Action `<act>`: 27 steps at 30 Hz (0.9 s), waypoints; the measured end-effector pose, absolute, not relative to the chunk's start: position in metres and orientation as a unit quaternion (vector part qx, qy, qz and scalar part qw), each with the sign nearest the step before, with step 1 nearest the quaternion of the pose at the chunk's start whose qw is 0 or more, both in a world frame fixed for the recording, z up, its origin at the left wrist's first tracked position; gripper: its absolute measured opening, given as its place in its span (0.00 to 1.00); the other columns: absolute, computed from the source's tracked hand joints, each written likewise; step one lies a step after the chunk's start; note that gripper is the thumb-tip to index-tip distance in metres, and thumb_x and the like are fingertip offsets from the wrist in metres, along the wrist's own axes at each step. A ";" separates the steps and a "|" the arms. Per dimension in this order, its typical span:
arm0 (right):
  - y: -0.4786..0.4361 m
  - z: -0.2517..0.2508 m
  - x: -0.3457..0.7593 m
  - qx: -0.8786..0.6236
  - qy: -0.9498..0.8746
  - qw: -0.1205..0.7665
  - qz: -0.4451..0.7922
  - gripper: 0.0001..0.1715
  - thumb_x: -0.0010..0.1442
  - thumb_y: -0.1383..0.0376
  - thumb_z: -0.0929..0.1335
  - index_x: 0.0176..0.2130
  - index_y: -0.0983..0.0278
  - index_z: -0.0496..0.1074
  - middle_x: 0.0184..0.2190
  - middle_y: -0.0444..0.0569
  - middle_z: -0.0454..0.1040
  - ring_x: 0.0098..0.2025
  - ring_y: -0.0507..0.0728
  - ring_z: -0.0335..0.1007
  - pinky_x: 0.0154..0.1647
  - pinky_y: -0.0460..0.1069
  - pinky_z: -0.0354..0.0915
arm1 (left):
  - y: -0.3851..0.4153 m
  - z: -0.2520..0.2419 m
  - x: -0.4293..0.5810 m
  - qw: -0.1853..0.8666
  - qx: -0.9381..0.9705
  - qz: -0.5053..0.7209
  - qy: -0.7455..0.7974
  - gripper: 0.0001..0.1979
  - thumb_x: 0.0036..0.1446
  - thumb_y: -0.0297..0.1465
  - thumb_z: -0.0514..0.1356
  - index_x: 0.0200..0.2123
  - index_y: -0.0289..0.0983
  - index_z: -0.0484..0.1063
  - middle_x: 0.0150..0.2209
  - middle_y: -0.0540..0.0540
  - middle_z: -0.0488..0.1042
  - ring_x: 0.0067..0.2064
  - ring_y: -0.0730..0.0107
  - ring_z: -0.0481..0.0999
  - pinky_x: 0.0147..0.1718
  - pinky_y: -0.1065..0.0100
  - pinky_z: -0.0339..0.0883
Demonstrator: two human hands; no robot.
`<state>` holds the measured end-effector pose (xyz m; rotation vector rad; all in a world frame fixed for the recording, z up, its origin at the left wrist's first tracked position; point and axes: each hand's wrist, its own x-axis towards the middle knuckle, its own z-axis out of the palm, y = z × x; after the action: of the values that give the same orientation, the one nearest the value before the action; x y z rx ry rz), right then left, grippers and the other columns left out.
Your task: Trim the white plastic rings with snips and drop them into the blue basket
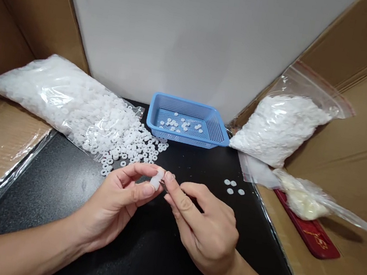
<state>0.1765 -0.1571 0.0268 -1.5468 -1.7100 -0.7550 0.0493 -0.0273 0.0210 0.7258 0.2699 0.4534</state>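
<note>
Between the thumb and fingers of my left hand point(119, 202) is a small white plastic ring point(157, 179), held up above the black tabletop. My right hand point(207, 226) is closed in a pinch right beside it, its fingertips meeting the ring's edge. A thin dark sliver shows at those fingertips, too small to name. Loose white rings point(143, 147) spill from a clear bag point(57, 93) behind my left hand. To the right of my right hand lie several small white discs point(230, 191).
A blue perforated basket point(186, 139) with several white discs inside stands at the back. At right are a bag of white pieces point(280, 125), a small bag with pale yellow contents point(310, 201) and a red flat case point(321, 240). Cardboard walls point(360, 153) flank the black table point(55, 191).
</note>
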 end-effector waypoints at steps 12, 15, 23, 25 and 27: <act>-0.156 0.026 0.176 -0.596 -0.660 0.352 -0.294 0.32 0.69 0.75 0.67 0.69 0.62 0.63 0.34 0.49 0.76 0.33 0.52 0.74 0.34 0.45 0.68 | -0.031 0.022 0.049 0.903 0.347 0.227 0.111 0.09 0.49 0.24 0.75 0.36 0.36 0.83 0.40 0.49 0.83 0.42 0.76 0.82 0.46 0.80 0.75; -0.156 0.027 0.175 -0.597 -0.661 0.347 -0.295 0.33 0.69 0.75 0.67 0.69 0.61 0.62 0.34 0.49 0.76 0.33 0.52 0.74 0.33 0.45 0.69 | -0.032 0.022 0.049 0.902 0.351 0.227 0.110 0.09 0.50 0.24 0.75 0.35 0.36 0.83 0.39 0.49 0.83 0.42 0.76 0.81 0.47 0.79 0.75; -0.157 0.028 0.174 -0.600 -0.662 0.331 -0.302 0.33 0.69 0.76 0.67 0.69 0.62 0.62 0.33 0.49 0.77 0.33 0.53 0.75 0.33 0.46 0.69 | -0.033 0.022 0.048 0.895 0.362 0.233 0.117 0.09 0.48 0.24 0.75 0.34 0.37 0.83 0.39 0.50 0.82 0.43 0.74 0.81 0.47 0.79 0.75; -0.156 0.029 0.174 -0.601 -0.662 0.327 -0.305 0.33 0.69 0.76 0.67 0.69 0.62 0.62 0.33 0.49 0.77 0.33 0.52 0.75 0.33 0.46 0.69 | -0.033 0.022 0.047 0.893 0.366 0.235 0.119 0.09 0.48 0.24 0.75 0.34 0.37 0.83 0.39 0.50 0.82 0.43 0.74 0.81 0.46 0.79 0.75; -0.156 0.029 0.174 -0.602 -0.663 0.322 -0.308 0.34 0.69 0.77 0.67 0.69 0.62 0.61 0.32 0.48 0.76 0.32 0.52 0.75 0.32 0.46 0.68 | -0.033 0.022 0.047 0.891 0.368 0.235 0.121 0.09 0.48 0.25 0.75 0.33 0.37 0.83 0.39 0.50 0.81 0.43 0.74 0.81 0.46 0.79 0.75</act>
<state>0.1744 -0.1561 0.0291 -1.5796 -1.7407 -0.8095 0.0468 -0.0334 0.0223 0.7644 0.2502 0.4877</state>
